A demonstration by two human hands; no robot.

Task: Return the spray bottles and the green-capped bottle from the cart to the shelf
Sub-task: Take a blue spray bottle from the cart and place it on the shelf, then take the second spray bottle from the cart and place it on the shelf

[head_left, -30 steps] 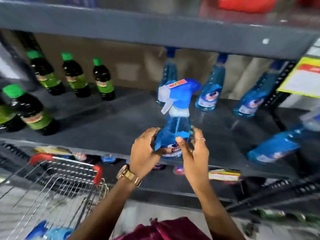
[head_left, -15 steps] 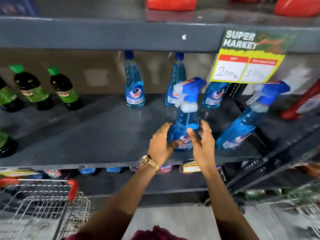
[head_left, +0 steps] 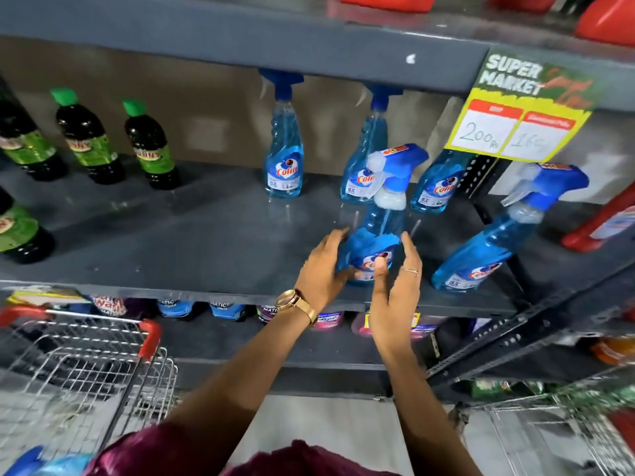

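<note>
A blue spray bottle (head_left: 382, 231) stands upright on the grey shelf (head_left: 178, 291), near its front edge. My left hand (head_left: 321, 269) cups its left side. On the other side my right hand (head_left: 395, 286) has its thumb on the label and its fingers along the bottle. Three more spray bottles (head_left: 283, 163) stand at the back, and another (head_left: 488, 249) leans at the front right. Several green-capped dark bottles (head_left: 147, 149) stand at the shelf's left. The wire cart (head_left: 86, 355) is at the lower left, with something blue (head_left: 34, 462) in its bottom corner.
A yellow price sign (head_left: 515, 132) hangs from the upper shelf at the right. Red containers (head_left: 604, 18) sit on that upper shelf, and a red bottle (head_left: 598, 228) lies at the far right. Pouches (head_left: 226, 309) fill the shelf below. A second wire cart (head_left: 567, 431) is at the lower right.
The spray bottle has gone from just above the shelf front to standing on it. Both hands stay around its base, the fingers a little looser. The camera has swung right.
</note>
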